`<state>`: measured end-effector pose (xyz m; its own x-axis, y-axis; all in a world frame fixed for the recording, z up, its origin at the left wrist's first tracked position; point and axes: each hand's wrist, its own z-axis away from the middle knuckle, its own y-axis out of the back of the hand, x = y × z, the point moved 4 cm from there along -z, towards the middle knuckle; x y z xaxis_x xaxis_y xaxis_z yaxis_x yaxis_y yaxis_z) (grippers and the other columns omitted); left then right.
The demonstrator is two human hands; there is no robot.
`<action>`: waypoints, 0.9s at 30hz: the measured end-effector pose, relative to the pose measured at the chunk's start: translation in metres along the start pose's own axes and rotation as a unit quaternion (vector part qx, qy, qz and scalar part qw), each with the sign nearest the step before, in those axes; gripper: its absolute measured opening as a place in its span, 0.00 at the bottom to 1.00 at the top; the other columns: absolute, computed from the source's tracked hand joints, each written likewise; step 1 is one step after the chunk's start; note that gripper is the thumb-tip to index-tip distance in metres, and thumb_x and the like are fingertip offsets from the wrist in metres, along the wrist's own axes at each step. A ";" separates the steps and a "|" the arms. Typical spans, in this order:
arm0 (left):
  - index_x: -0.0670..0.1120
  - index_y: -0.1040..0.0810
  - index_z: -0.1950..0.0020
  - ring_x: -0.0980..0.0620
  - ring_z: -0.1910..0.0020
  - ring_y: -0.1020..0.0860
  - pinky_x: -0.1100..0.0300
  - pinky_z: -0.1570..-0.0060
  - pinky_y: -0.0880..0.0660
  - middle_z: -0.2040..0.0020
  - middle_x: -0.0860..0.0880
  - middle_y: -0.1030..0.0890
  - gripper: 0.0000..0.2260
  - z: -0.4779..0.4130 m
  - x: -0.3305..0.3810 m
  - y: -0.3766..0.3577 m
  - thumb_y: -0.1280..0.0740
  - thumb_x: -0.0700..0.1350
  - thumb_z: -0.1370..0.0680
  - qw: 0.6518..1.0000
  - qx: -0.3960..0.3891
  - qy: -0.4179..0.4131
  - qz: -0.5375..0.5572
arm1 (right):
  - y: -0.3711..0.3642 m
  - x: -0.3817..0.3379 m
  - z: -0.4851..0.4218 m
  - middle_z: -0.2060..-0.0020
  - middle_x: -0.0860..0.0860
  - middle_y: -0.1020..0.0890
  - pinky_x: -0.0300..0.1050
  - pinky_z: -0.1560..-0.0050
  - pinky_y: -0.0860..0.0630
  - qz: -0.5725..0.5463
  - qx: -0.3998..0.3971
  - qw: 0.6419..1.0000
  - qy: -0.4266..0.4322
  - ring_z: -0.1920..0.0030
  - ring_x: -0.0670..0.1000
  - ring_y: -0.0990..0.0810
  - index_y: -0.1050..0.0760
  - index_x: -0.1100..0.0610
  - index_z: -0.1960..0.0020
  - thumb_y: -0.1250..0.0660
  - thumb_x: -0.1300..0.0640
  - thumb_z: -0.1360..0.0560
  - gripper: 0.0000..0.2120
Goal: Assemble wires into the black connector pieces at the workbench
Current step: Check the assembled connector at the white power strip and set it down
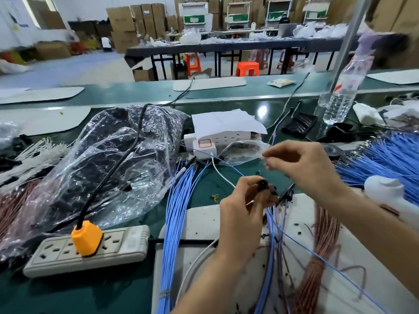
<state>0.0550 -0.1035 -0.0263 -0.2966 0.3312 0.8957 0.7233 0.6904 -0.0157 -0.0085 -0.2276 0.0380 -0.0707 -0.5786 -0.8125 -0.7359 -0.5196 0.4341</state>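
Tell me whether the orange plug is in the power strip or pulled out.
In. The orange plug sits flush on the power strip, over its sockets, with its black cable rising from the top. The prongs are hidden.

Two hands (244,207) (301,164); two power strips (127,245) (226,137); one water bottle (342,91); one orange plug (87,236).

- A single wide-angle view is taken from a camera worn on the head, set above and behind the left hand (244,205) and the right hand (303,164).
- The view is directed forward and downward across the worktop (204,184).
- The hands are seen from close range in the lower middle of the frame, with the forearms entering from the bottom and right edges.
- Beyond the hands, a hall with long tables (226,45) and stacked cartons (120,21) is taken in at a distance, slightly blurred.
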 end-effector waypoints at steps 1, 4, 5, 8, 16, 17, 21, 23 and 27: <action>0.51 0.25 0.49 0.52 0.57 0.16 0.51 0.51 0.20 0.55 0.50 0.16 0.11 0.001 -0.001 -0.003 0.35 0.34 0.22 1.000 -0.013 0.001 -0.006 | 0.009 -0.001 0.017 0.65 0.46 0.15 0.29 0.57 0.25 -0.038 0.013 0.999 -0.001 0.63 0.43 0.17 0.18 0.49 0.59 0.26 0.67 0.31 0.12; 0.51 0.23 0.50 0.54 0.55 0.17 0.56 0.51 0.20 0.54 0.51 0.16 0.13 0.003 -0.003 -0.012 0.33 0.33 0.24 0.998 -0.050 0.017 -0.028 | 0.030 0.001 0.053 0.62 0.43 0.15 0.28 0.57 0.24 -0.063 0.091 0.994 0.023 0.62 0.42 0.16 0.18 0.51 0.56 0.27 0.67 0.31 0.12; 0.52 0.23 0.50 0.56 0.55 0.17 0.60 0.51 0.21 0.54 0.52 0.16 0.14 0.004 -0.003 -0.012 0.32 0.32 0.25 0.997 -0.059 0.019 -0.036 | 0.032 0.002 0.061 0.63 0.44 0.15 0.28 0.58 0.24 -0.073 0.102 0.992 0.031 0.63 0.43 0.16 0.18 0.52 0.56 0.28 0.68 0.30 0.11; 0.54 0.23 0.51 0.59 0.55 0.18 0.66 0.52 0.23 0.55 0.55 0.17 0.17 0.004 0.000 -0.013 0.32 0.30 0.26 0.995 -0.071 0.007 -0.068 | 0.032 0.012 0.077 0.66 0.46 0.16 0.30 0.61 0.23 -0.123 0.105 0.986 0.041 0.67 0.45 0.17 0.19 0.54 0.56 0.30 0.63 0.30 0.06; 0.55 0.23 0.50 0.59 0.56 0.18 0.68 0.54 0.23 0.57 0.57 0.16 0.17 0.005 0.005 -0.013 0.30 0.32 0.27 0.990 -0.086 -0.013 -0.112 | 0.022 0.020 0.082 0.67 0.43 0.16 0.31 0.62 0.23 -0.174 0.068 0.981 0.055 0.68 0.44 0.17 0.18 0.49 0.55 0.30 0.57 0.31 0.07; 0.53 0.22 0.50 0.59 0.56 0.17 0.68 0.55 0.23 0.57 0.55 0.16 0.16 0.005 0.005 -0.013 0.30 0.32 0.27 0.989 -0.089 -0.017 -0.113 | 0.020 0.020 0.083 0.67 0.43 0.16 0.30 0.62 0.23 -0.169 0.066 0.982 0.055 0.67 0.43 0.17 0.18 0.49 0.56 0.30 0.58 0.31 0.06; 0.52 0.22 0.49 0.57 0.57 0.17 0.65 0.55 0.22 0.57 0.52 0.16 0.15 0.006 0.005 -0.014 0.30 0.33 0.27 0.988 -0.093 -0.019 -0.120 | 0.021 0.019 0.084 0.63 0.40 0.16 0.29 0.59 0.23 -0.117 0.080 0.988 0.064 0.63 0.41 0.17 0.19 0.50 0.56 0.30 0.60 0.31 0.07; 0.50 0.21 0.48 0.58 0.57 0.18 0.67 0.55 0.23 0.57 0.55 0.16 0.14 0.006 0.005 -0.014 0.29 0.34 0.27 0.986 -0.089 -0.028 -0.141 | 0.022 0.017 0.085 0.61 0.42 0.16 0.31 0.58 0.23 -0.079 0.085 0.990 0.086 0.61 0.41 0.17 0.19 0.51 0.54 0.30 0.61 0.29 0.07; 0.54 0.21 0.49 0.57 0.61 0.20 0.66 0.58 0.24 0.55 0.57 0.18 0.10 0.004 0.009 -0.010 0.30 0.41 0.27 0.984 -0.062 -0.051 -0.160 | 0.023 0.017 0.086 0.57 0.47 0.17 0.36 0.57 0.22 -0.037 0.091 0.986 0.134 0.58 0.45 0.18 0.18 0.57 0.55 0.31 0.65 0.27 0.05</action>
<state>0.0426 -0.1053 -0.0197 -0.5780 0.1757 0.7969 0.6507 0.6885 0.3202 -0.0848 -0.1950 0.0006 0.1500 -0.7022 -0.6960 -0.8431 -0.4585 0.2809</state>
